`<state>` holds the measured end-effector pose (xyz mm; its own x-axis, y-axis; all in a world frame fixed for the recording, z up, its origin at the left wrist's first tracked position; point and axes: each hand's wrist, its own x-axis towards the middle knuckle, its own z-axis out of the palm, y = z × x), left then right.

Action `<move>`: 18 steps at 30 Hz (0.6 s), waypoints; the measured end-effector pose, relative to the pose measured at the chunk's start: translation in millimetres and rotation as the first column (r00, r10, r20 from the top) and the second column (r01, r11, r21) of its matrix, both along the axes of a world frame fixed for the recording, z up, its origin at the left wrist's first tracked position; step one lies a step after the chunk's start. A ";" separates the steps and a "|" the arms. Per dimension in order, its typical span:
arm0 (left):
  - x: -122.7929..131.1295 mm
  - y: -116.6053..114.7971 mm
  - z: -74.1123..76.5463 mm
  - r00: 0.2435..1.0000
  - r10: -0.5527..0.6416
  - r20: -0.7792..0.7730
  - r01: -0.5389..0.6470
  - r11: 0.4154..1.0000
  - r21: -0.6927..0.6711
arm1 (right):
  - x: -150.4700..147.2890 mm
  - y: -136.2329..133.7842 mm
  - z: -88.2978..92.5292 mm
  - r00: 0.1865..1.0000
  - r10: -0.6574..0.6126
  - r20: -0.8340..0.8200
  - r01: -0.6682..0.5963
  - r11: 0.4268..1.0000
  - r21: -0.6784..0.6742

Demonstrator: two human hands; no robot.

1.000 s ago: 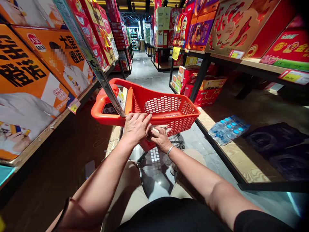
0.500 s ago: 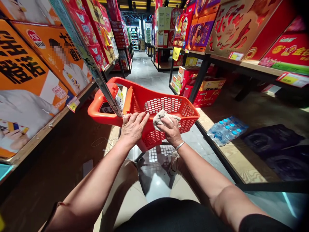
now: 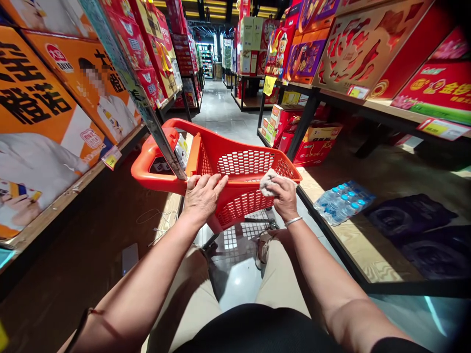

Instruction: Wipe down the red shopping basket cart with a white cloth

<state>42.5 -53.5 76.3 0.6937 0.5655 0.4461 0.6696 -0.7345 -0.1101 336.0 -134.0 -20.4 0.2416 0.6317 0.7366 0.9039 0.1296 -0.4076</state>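
Right hand (image 3: 285,197): closed on a pale cloth (image 3: 268,182), bunched under the fingers and pressed to the near rim of the red shopping cart (image 3: 243,184), close to the rim's right-hand corner. Left hand (image 3: 202,197): fingers laid over the same rim farther left; can't tell if it clenches. Bare rim between the two hands. A scuffed metal pole (image 3: 162,135) slants down to the rim just beside the left hand. Cart's right end is near the right shelf's lower board (image 3: 368,242); its left end, with the thick handle loop (image 3: 147,164), is near the left shelf. Open floor (image 3: 217,115) runs up the aisle beyond the cart.

Both forearms reach forward from the bottom of the view, elbows bent out, backs of hands up. Silver bracelet (image 3: 293,221) on right wrist. Knees in beige trousers (image 3: 281,279) spread on this side of the cart.

Floor glossy grey tile, bright patches plus mesh shadow under the cart. Left shelf: orange cartons (image 3: 69,110). Right shelf: gift boxes (image 3: 371,46) above; wrapped blue-capped bottles (image 3: 344,202) and dark purple packs (image 3: 410,215) low down, partly in shadow.
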 end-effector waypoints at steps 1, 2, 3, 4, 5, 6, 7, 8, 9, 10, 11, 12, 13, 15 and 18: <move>0.8 0.9 -1.2 1.000 0.000 0.008 0.000 1.000 0.001 | 5.9 -2.0 0.3 0.997 -0.053 -0.052 0.054 0.998 0.013; 1.9 1.8 -2.3 1.000 0.000 0.016 0.000 1.000 0.003 | 8.0 -2.8 1.8 0.990 -0.102 -0.102 0.105 0.994 0.024; 3.2 2.6 -3.1 1.000 0.002 0.025 -0.002 1.000 0.006 | 5.9 -2.1 4.5 0.980 -0.139 -0.143 0.144 0.989 0.029; 4.5 3.1 -3.7 1.000 0.003 0.031 -0.004 1.000 0.009 | -0.3 -0.3 8.2 0.972 -0.161 -0.170 0.168 0.985 0.026; 5.9 3.3 -4.0 0.999 0.004 0.034 -0.004 1.000 0.012 | -10.1 2.4 12.8 0.971 -0.162 -0.178 0.167 0.986 0.016; 7.1 3.3 -3.9 0.999 0.005 0.035 -0.005 1.000 0.015 | -22.7 5.8 17.9 0.977 -0.136 -0.165 0.138 0.990 0.002; 8.0 2.9 -3.4 0.999 0.005 0.036 -0.006 1.000 0.018 | -36.9 9.4 23.2 0.987 -0.086 -0.137 0.085 0.996 -0.014; 8.5 2.3 -2.5 0.999 0.005 0.036 -0.005 1.000 0.019 | -51.1 12.9 28.1 0.995 -0.017 -0.098 0.015 0.999 -0.029; 8.7 1.6 -1.5 0.999 0.005 0.035 -0.005 1.000 0.021 | -63.8 16.1 32.4 0.997 0.052 -0.059 -0.055 0.998 -0.042; 8.4 0.9 -0.4 0.999 0.006 0.033 -0.007 1.000 0.025 | -73.6 18.6 35.6 0.993 0.113 -0.024 -0.114 0.992 -0.058; 7.8 0.3 0.7 1.000 0.008 0.026 -0.009 0.999 0.031 | -79.3 20.3 37.6 0.988 0.156 0.004 -0.156 0.985 -0.076; 7.0 -0.1 1.7 1.000 0.010 0.014 -0.011 0.999 0.040 | -80.2 21.0 38.1 0.983 0.182 0.024 -0.179 0.979 -0.099; 6.2 -0.1 2.3 1.000 0.012 0.001 -0.012 0.999 0.049 | -76.2 20.6 37.3 0.982 0.187 0.035 -0.182 0.976 -0.121; 4.8 0.7 2.6 1.000 0.016 -0.012 -0.016 0.998 0.056 | -54.8 17.1 32.5 0.990 0.135 0.036 -0.128 0.981 -0.149; 4.2 3.3 1.0 1.000 0.016 0.023 -0.017 0.999 0.040 | -4.1 8.1 21.7 0.998 -0.060 -0.010 0.058 0.986 -0.156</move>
<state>46.8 -50.2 77.2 0.6741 0.5581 0.4839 0.6842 -0.7186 -0.1243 331.9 -125.9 1.3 0.2921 0.7224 0.6267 0.9018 0.0102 -0.4320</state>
